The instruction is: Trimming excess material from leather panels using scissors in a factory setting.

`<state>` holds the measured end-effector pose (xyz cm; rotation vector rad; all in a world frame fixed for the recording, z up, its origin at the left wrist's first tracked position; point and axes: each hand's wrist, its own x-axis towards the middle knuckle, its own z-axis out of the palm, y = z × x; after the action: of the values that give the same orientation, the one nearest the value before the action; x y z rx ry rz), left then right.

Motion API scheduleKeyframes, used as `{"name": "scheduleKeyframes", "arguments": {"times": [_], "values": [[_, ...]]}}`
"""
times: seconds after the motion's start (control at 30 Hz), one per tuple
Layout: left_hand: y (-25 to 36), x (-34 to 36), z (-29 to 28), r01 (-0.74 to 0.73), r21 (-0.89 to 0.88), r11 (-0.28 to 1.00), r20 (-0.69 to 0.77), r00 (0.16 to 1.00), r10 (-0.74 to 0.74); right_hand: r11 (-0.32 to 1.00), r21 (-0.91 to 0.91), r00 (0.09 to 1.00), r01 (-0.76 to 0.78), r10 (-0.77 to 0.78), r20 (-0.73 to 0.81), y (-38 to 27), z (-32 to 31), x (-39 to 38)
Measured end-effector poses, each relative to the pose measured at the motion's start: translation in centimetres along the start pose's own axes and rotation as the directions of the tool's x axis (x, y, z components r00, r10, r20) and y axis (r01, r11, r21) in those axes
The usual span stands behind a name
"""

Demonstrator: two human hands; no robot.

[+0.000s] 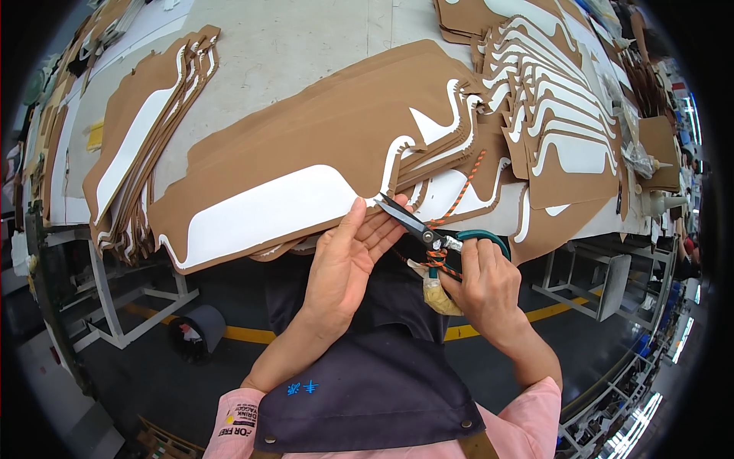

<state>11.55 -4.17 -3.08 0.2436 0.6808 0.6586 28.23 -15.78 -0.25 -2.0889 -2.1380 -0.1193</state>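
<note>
My right hand [489, 287] grips a pair of scissors [417, 227] with dark blades and green handles. Orange-and-black cord and yellowish wrapping are wound around the handles. The blades are parted, their tips at the notched edge of a brown sheet piece [306, 149] with a white backing panel, on top of a stack. Palm up, my left hand [340, 260] has its thumb on that piece's near edge, with fingers beneath it beside the blades. The cord runs from the scissors over the pieces to the right.
Fanned brown-and-white pieces [569, 145] cover the table's right side; another stack [141, 130] leans at the left. The pale table top [298, 30] shows behind. Below are a dark bin [197, 330], white metal table legs [115, 298] and a yellow floor line [248, 334].
</note>
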Motion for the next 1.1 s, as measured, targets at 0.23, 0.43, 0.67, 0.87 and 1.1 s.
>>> {"name": "scheduleKeyframes", "arguments": {"times": [0.23,0.43,0.67,0.87,1.1], "values": [[-0.4,0.2,-0.5,-0.060,0.073,0.996,0.006,0.998,0.059,0.998,-0.033,0.995,0.051,-0.048,0.093,0.7,-0.3,0.5],[-0.4,0.1,-0.5,-0.095,0.106,0.990,0.007,0.995,0.095,0.996,-0.060,0.994,0.069,-0.063,0.094,0.8,0.1,0.0],[-0.6,0.0,-0.8,-0.066,0.060,0.996,-0.038,0.997,0.068,0.970,0.241,0.998,-0.045,0.051,-0.019,1.5,0.4,0.1],[0.0,-0.3,-1.4,-0.049,0.064,0.997,-0.030,0.998,0.051,0.992,0.117,0.997,-0.054,0.059,-0.041,0.0,0.0,-0.4],[-0.2,-0.3,-1.4,-0.082,0.082,0.993,-0.028,0.996,0.084,0.996,0.072,0.997,-0.052,0.055,-0.044,-1.2,0.9,-0.6]]}}
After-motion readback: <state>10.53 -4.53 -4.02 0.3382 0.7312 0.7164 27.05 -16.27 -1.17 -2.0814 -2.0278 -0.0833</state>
